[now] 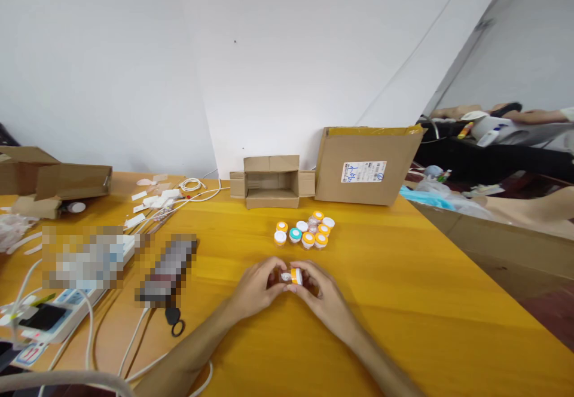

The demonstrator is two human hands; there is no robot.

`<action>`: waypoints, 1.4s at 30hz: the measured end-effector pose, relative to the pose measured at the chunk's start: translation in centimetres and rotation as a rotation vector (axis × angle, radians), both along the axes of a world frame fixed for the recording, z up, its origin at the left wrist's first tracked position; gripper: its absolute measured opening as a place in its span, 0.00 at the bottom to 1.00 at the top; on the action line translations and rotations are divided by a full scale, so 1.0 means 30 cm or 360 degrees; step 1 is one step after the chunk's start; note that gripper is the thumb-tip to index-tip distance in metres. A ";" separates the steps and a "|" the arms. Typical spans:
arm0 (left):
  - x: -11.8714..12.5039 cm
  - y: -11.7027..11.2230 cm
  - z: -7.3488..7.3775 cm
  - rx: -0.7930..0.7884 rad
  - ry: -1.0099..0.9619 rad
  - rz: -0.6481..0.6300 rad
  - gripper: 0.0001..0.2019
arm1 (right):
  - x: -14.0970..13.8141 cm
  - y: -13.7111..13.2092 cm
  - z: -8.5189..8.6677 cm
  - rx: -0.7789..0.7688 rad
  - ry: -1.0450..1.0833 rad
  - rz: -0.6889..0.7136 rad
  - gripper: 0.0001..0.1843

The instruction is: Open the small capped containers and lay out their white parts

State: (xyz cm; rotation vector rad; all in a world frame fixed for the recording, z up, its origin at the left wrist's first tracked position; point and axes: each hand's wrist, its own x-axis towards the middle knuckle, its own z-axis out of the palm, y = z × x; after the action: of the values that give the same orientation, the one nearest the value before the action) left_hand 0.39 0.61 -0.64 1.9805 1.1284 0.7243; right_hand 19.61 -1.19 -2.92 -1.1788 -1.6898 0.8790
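Between my two hands, just above the wooden table, lies a small clear jar tipped on its side, its orange and white lid facing right. The fingers of my left hand pinch the jar's clear end. My right hand has its thumb and fingers around the lid end. Beyond my hands stands a group of several similar small jars, with orange, white and teal lids. The teal-lidded jar is near the front of that group.
An open cardboard box rests near the wall, left of a larger closed carton. On the left are a power strip, cables, a blurred-out dark device and another open box. Another person's limbs show at far right.
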 end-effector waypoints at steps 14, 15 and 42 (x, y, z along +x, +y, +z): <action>-0.003 -0.003 -0.018 0.0077 0.0133 -0.0032 0.10 | 0.001 -0.005 -0.008 0.0051 -0.0002 -0.0041 0.16; -0.004 -0.003 -0.020 0.0097 0.0152 -0.0047 0.11 | 0.001 -0.005 -0.007 0.0074 -0.0008 -0.0052 0.16; 0.011 -0.007 -0.022 0.0028 -0.0071 -0.0064 0.09 | -0.003 -0.012 0.017 -0.0140 0.0049 0.0117 0.16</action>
State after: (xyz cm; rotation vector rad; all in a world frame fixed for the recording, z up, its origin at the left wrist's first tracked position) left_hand 0.73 0.40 -1.29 1.9866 1.0562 0.7560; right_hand 19.51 -1.56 -2.42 -1.1614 -1.6932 1.0214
